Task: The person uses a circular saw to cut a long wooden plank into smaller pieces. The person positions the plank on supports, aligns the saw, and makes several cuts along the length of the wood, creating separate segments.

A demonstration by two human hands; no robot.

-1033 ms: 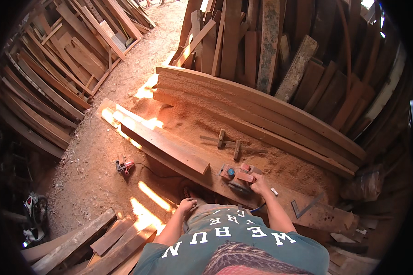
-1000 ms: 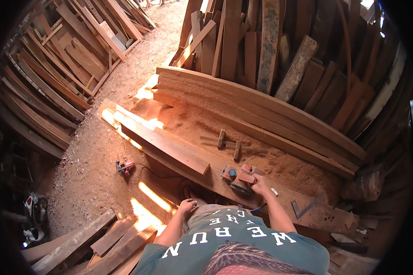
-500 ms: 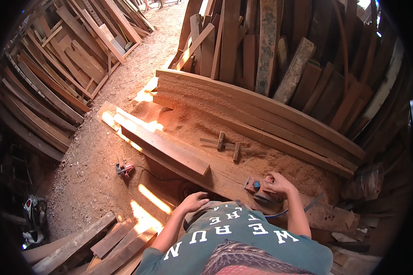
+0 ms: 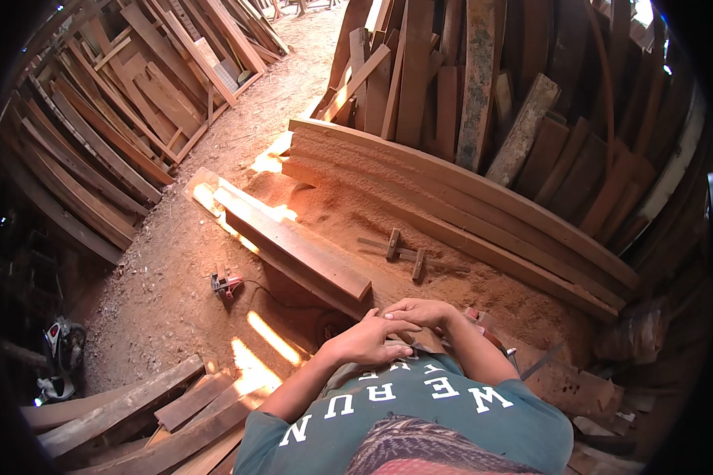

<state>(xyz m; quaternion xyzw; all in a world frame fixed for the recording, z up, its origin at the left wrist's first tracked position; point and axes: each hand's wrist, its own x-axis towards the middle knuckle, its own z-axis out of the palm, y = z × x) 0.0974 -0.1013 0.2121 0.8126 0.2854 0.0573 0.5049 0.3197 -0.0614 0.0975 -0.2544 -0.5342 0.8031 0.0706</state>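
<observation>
My left hand (image 4: 366,340) is in front of my shirt with its fingers stretched and apart, close to the near end of a thick brown wooden beam (image 4: 309,257). My right hand (image 4: 422,312) meets it from the right, its curled fingertips at the left fingers. Whatever the right fingers pinch, if anything, is too small or hidden to name. Below the beam runs a longer, wider plank (image 4: 203,180), its far end in sunlight. Behind my right wrist, a tool with red parts (image 4: 474,313) lies partly covered on the bench.
A wooden marking gauge (image 4: 404,253) lies on sawdust beyond the beam. Long stacked boards (image 4: 459,202) border the far side, with planks leaning behind. A red-and-grey tool (image 4: 226,285) with a cord sits on the ground at left. More timber (image 4: 135,419) lies at lower left.
My right hand has left the tool with the blue knob and moved left to my left hand. My left hand has moved right and slightly up. The view has shifted a little.
</observation>
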